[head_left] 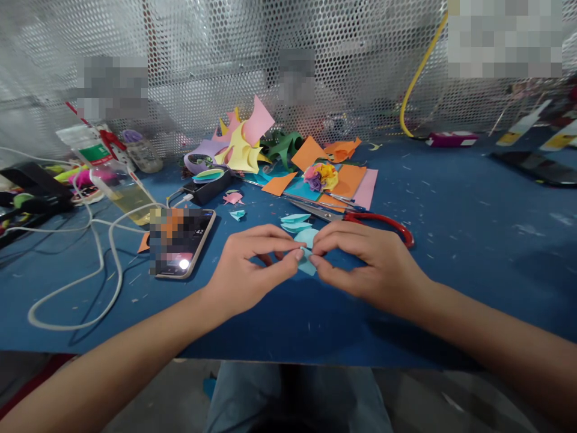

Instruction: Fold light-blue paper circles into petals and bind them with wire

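Between both hands, a small piece of light blue paper (307, 264) is pinched above the blue table. My left hand (255, 264) is closed, thumb and forefinger on the paper's left edge. From the other side my right hand (367, 261) grips it with thumb and fingertips, also closed. Just behind the fingers lie several folded light blue paper pieces (296, 224) and a rounded light blue piece (307, 237), partly hidden by the hands. Red-handled scissors (383, 224) rest behind my right hand, their blades pointing left.
A phone (189, 243) and a looped white cable (119, 273) lie left, near a bottle of yellowish liquid (124, 195). Coloured paper scraps (243, 147) and a paper flower (321, 177) sit at the back before a perforated metal screen (351, 78). A dark flat device (536, 167) is far right.
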A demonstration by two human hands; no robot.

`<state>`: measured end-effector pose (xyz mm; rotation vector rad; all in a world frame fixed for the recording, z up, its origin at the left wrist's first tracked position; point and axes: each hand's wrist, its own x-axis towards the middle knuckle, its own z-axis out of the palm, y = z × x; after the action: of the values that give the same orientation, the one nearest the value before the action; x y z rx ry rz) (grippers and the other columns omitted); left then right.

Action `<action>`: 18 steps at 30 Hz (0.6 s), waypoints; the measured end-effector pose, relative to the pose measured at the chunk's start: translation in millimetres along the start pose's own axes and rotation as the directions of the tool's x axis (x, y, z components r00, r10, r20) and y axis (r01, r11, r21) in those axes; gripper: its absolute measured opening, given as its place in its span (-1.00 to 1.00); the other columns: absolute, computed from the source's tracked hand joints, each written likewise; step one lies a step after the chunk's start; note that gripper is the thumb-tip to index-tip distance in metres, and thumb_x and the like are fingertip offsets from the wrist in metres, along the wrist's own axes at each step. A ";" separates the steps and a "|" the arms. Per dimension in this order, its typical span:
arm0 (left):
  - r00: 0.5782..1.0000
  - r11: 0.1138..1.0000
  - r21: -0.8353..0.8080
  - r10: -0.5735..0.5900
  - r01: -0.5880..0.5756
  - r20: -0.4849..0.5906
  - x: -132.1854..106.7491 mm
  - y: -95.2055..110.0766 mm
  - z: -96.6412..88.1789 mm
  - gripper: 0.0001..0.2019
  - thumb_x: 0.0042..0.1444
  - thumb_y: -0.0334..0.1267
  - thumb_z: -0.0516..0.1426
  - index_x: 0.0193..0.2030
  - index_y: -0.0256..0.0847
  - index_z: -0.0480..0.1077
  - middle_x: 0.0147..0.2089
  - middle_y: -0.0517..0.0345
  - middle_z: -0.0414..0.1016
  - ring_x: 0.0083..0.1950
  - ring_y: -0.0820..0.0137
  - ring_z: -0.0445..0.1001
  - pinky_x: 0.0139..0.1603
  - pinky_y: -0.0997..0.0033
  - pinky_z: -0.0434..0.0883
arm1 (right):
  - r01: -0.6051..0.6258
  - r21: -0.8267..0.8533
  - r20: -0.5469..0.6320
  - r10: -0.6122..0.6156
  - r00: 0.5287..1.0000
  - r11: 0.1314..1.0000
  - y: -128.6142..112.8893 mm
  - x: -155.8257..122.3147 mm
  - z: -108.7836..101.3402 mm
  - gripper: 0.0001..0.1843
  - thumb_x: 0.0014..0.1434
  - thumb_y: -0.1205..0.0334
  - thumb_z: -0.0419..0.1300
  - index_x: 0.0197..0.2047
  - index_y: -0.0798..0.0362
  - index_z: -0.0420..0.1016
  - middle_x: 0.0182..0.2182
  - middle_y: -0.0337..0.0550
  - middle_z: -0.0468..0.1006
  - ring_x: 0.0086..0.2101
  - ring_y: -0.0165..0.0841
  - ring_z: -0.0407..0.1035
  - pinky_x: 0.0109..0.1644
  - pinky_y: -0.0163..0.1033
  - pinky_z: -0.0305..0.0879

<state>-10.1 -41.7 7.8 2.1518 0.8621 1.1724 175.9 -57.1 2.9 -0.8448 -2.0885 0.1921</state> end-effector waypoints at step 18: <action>0.992 0.979 -0.165 -0.124 0.122 -0.001 2.3 2.0 0.1 -0.91 -0.11 -0.38 0.25 -0.41 -0.16 0.57 -0.47 0.17 0.50 -0.66 0.61 0.27 -0.79 0.64 0.17 | 0.000 0.003 -0.009 0.000 1.000 1.000 -2.3 0.5 -1.0 -0.91 0.03 0.39 0.15 -0.44 0.01 0.36 -0.47 -0.24 0.49 -0.43 -0.44 0.39 -0.32 -0.32 0.34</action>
<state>-8.5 -41.3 10.4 1.9330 0.8594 1.1526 175.2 -58.7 4.9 -0.8424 -2.0796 0.1907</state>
